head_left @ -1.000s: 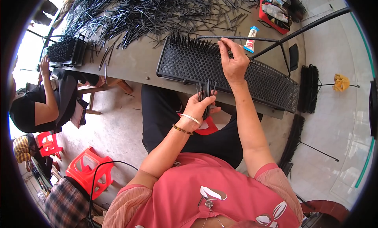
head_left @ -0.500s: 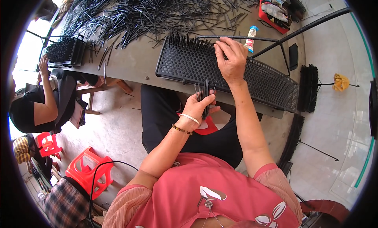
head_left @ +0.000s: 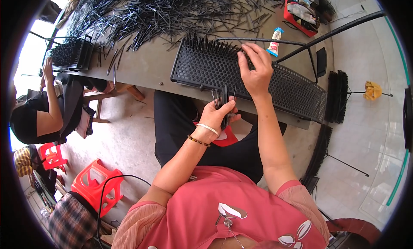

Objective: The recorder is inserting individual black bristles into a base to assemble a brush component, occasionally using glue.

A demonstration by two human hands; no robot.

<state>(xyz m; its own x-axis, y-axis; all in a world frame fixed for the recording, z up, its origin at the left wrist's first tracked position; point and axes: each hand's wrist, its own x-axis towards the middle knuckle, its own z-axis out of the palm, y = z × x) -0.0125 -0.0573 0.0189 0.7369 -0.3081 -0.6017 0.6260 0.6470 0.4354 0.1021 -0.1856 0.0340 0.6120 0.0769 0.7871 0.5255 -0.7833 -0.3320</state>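
Observation:
A long black perforated panel (head_left: 206, 70) lies tilted along the table's near edge, with rows of round holes. Black bristle strips (head_left: 202, 44) stand upright along its far edge, from the left corner to about the middle. My right hand (head_left: 257, 70) is at the end of that row, thumb and fingertips drawn close around the last strips; what is between them is too small to make out. Below the panel's front edge, my left hand (head_left: 217, 113) is closed round a bundle of thin black strips (head_left: 223, 100), their ends pointing up.
A large heap of loose black strips (head_left: 150, 16) covers the far table. A small wrapped packet (head_left: 275, 41) and a red box (head_left: 297, 18) are at the right. A black metal rod (head_left: 335, 31) crosses there. At the left, another person (head_left: 49, 115) works at a similar bristled panel (head_left: 69, 53).
My right hand has shifted slightly right and toward me, its fingers a little straighter. My left hand keeps its bundle in nearly the same place.

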